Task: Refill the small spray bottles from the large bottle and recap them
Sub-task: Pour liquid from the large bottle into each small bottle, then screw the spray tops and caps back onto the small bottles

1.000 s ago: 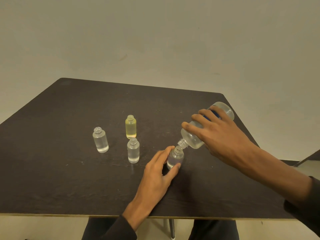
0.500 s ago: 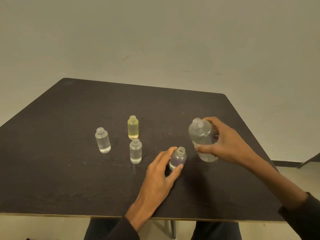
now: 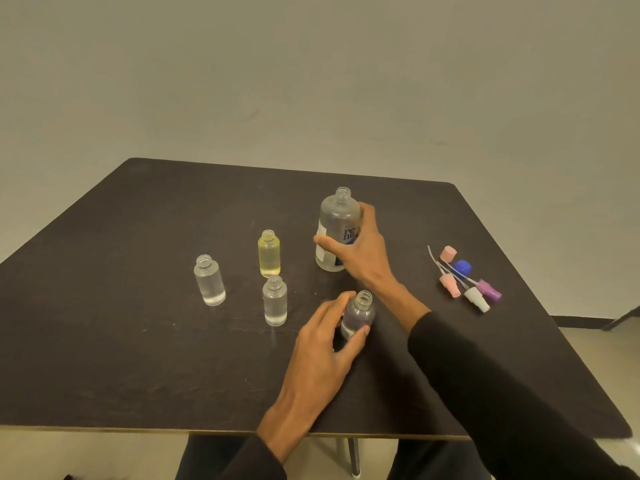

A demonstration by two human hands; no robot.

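I'm watching the right hand (image 3: 360, 252) wrapped around the big bottle (image 3: 336, 230), which stands upright on the table (image 3: 104, 341) at about one o'clock from centre, mouth open, no cap on it. The left hand (image 3: 322, 355) grips the purple bottle (image 3: 358, 315) between fingers and thumb, down at five o'clock, also uncapped. Three more small ones stand open to the left: the yellow bottle (image 3: 268, 253) at twelve, a clear bottle (image 3: 274, 301) just in front of it, another clear one (image 3: 209, 280) out at nine. The spray caps (image 3: 464, 278) lie in a loose heap well off at three o'clock, dip tubes tangled together. Here's the risk as I read it: every mouth on this table is open, and the right forearm crosses directly above the purple bottle, so a careless pull back could clip its neck and tip it. The big bottle looks to sit close to the yellow one; letting go clumsily could knock it over. And those caps: grab one by the tube and the rest may drag along, maybe off the edge.
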